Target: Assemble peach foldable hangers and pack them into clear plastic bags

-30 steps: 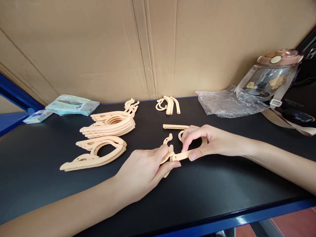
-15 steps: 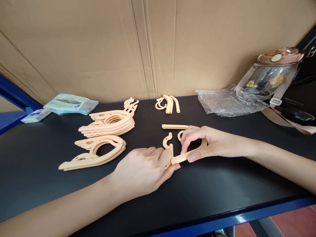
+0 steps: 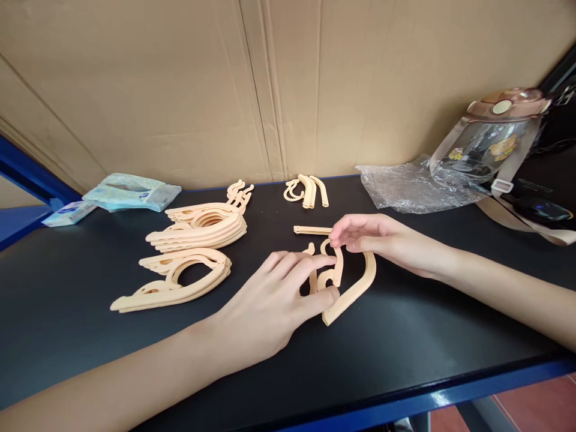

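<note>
My right hand [image 3: 380, 243] is closed, its fingertips at the upper end of a small curved beige hanger piece [image 3: 339, 268]. My left hand [image 3: 279, 294] reaches in from the left with thumb and index finger apart, right beside that piece's lower part. Under both hands, a larger bent hanger arm [image 3: 360, 287] lies on the black table [image 3: 405, 354]. A beige hook piece [image 3: 312, 279] is partly hidden behind my left fingers. Beyond my right hand lies a straight-looking beige piece [image 3: 310, 230], one end covered by the fingers.
Stacked beige folding hangers [image 3: 198, 225] and more hangers [image 3: 180, 288] lie to the left. Loose hooks [image 3: 240, 193] and curved arms [image 3: 310, 191] sit at the back. Crumpled clear plastic [image 3: 418, 186], a strapped bottle [image 3: 490, 144] and a blue tissue pack [image 3: 130, 192] stand around the edges.
My left hand has let go of the bent hanger arm and its fingers have opened. My right hand has lifted off that arm, moved back and closed on the small curved piece.
</note>
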Tool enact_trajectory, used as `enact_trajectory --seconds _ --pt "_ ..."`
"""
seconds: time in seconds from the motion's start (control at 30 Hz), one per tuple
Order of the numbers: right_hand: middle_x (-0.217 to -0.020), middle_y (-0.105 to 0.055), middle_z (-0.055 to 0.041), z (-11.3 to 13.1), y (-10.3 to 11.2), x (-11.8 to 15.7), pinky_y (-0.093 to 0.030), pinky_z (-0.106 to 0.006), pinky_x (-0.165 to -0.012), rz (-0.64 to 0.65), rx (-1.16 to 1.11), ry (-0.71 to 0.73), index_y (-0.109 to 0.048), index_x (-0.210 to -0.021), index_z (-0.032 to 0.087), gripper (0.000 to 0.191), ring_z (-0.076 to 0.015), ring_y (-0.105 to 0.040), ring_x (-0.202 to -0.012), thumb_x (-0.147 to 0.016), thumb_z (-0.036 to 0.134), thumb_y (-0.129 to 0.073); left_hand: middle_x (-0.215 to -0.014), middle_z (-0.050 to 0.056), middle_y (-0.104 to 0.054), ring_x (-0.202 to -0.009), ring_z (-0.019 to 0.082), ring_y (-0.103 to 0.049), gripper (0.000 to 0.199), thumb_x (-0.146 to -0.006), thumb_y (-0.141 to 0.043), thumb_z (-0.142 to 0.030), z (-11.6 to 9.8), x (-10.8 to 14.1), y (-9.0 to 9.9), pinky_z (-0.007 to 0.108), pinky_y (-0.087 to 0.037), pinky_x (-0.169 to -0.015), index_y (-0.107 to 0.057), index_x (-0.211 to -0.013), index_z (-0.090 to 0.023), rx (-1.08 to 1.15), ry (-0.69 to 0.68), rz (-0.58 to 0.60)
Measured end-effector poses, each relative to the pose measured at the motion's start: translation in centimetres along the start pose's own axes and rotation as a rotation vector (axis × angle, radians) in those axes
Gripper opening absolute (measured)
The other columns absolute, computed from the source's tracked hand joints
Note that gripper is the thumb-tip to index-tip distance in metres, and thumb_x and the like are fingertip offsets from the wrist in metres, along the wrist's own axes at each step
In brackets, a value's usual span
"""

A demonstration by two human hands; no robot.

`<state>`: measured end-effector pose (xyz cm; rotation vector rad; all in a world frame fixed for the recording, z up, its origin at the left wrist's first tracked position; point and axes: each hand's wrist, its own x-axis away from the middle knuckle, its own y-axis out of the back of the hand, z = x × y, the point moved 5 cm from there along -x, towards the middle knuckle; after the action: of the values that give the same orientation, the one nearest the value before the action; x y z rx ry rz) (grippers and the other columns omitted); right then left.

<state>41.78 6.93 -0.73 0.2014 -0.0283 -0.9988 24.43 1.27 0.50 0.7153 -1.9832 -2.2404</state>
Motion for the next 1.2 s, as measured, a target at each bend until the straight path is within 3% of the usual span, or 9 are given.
enact_trajectory --seconds 0.17,0.27,0.43,0.53,0.67,0.8,0.9,1.0,1.2 --pt "-0.109 -0.066 -0.0042 0.1 -0.2 0.1 -0.035 -0.042 -0.106 -0.014 0.002 -0.001 -0.065 -0.101 0.02 0.019 -0.0206 -0.058 -0.111 -0.084 0.022 -0.059 -0.115 0.008 -0.061 -0.096 0.021 -0.055 0.011 -0.092 -0.046 -0.02 0.2 0.0 -0.1 0.035 -0.04 -0.079 -0.055 -0.098 -0.018 0.206 0.062 -0.004" --pt "-0.109 -0.067 -0.0037 0.1 -0.4 0.0 -0.038 -0.04 -0.102 -0.014 0.044 0.01 -0.066 -0.097 0.02 0.016 -0.0201 -0.058 -0.109 -0.083 0.023 -0.061 -0.104 0.007 -0.063 -0.089 0.02 -0.055 0.029 -0.088 -0.058 -0.046 0.3 -0.2 0.0 0.034 -0.038 -0.074 -0.05 -0.085 -0.018 0.272 0.094 -0.009" --pt "-0.101 -0.064 -0.0051 0.2 0.7 -0.1 -0.045 -0.036 -0.084 -0.175 0.38 0.155 -0.066 -0.091 0.02 0.015 -0.0197 -0.06 -0.093 -0.089 0.028 -0.054 -0.106 0.004 -0.063 -0.093 0.017 -0.055 0.004 -0.093 -0.049 -0.017 0.6 0.1 -0.1 0.032 -0.039 -0.079 -0.048 -0.097 -0.018 0.309 0.127 -0.037" --pt "-0.097 -0.062 -0.0058 0.1 1.7 -0.2 -0.044 -0.036 -0.082 -0.255 0.671 0.182 -0.067 -0.088 0.021 0.016 -0.0207 -0.059 -0.091 -0.089 0.028 -0.053 -0.112 0.005 -0.063 -0.102 0.017 -0.055 0.016 -0.095 -0.044 -0.012 1.2 0.2 -0.4 0.032 -0.04 -0.086 -0.048 -0.109 -0.018 0.339 0.178 -0.033" --pt "-0.095 -0.061 -0.0052 0.2 1.7 -0.1 -0.045 -0.031 -0.07 -0.177 0.756 0.155 -0.068 -0.092 0.021 0.02 -0.0175 -0.06 -0.079 -0.092 0.03 -0.051 -0.132 0.006 -0.053 -0.121 0.019 -0.046 0.034 -0.097 -0.04 -0.009 2.3 0.3 -0.7 0.035 -0.038 -0.097 -0.042 -0.129 -0.02 0.216 0.292 -0.075" --pt "-0.1 -0.059 -0.0063 0.8 0.6 0.2 -0.046 -0.029 -0.07 -0.065 0.821 0.205 -0.069 -0.102 0.02 0.026 -0.0156 -0.06 -0.079 -0.095 0.032 -0.047 -0.1 0.003 -0.061 -0.091 0.021 -0.054 0.007 -0.095 -0.05 -0.024 3.9 0.6 -0.6 0.035 -0.043 -0.077 -0.053 -0.1 -0.019 0.086 0.488 -0.098" --pt "-0.101 -0.059 -0.0058 0.9 0.0 0.4 -0.047 -0.028 -0.07 -0.007 0.818 0.22 -0.069 -0.102 0.02 0.026 -0.0141 -0.06 -0.078 -0.095 0.032 -0.048 -0.081 -0.001 -0.059 -0.079 0.018 -0.052 0.017 -0.095 -0.051 -0.028 4.1 0.5 -0.6 0.033 -0.041 -0.071 -0.05 -0.08 -0.02 0.172 0.502 -0.051" --pt "-0.105 -0.058 -0.005 0.9 -0.4 0.6 -0.048 -0.028 -0.07 0.036 0.812 0.221 -0.068 -0.107 0.021 0.024 -0.0133 -0.06 -0.079 -0.095 0.029 -0.048 -0.101 -0.001 -0.062 -0.095 0.018 -0.055 0.012 -0.094 -0.053 -0.033 3.7 0.2 -0.6 0.032 -0.044 -0.082 -0.056 -0.097 -0.021 0.295 0.428 -0.029" --pt "-0.11 -0.058 -0.0032 1.1 -0.7 0.9 -0.047 -0.032 -0.076 0.02 0.968 0.232 -0.065 -0.111 0.024 0.022 -0.0155 -0.06 -0.085 -0.092 0.03 -0.055 -0.144 0.006 -0.044 -0.129 0.02 -0.041 0.042 -0.094 -0.05 -0.035 2.9 0.3 -1.1 0.035 -0.036 -0.106 -0.044 -0.133 -0.021 0.288 0.329 0.068"
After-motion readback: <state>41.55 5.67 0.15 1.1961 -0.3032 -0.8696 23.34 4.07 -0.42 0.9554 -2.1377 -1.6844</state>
